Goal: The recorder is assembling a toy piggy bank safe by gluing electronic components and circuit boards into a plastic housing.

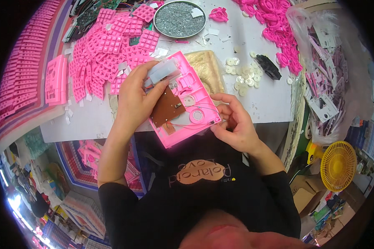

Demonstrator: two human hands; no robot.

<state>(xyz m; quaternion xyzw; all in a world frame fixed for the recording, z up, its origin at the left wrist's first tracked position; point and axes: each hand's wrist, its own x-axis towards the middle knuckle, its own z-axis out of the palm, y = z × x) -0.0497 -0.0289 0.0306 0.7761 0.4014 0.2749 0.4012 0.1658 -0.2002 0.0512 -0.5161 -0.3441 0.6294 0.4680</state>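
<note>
My left hand (135, 97) grips the upper left end of the pink plastic housing (187, 101), thumb pressing a pale grey part (162, 71) at its 11 o'clock corner. My right hand (234, 122) pinches the housing's lower right edge, fingers closed on it at 4 o'clock. The housing is held tilted above the near edge of the white surface (262, 103), open side up, with a brown circuit board (167, 108) inside. Pink keypad mats (112, 45) lie heaped at 10 o'clock, and a round tray of screws (176, 18) sits at 12 o'clock.
</note>
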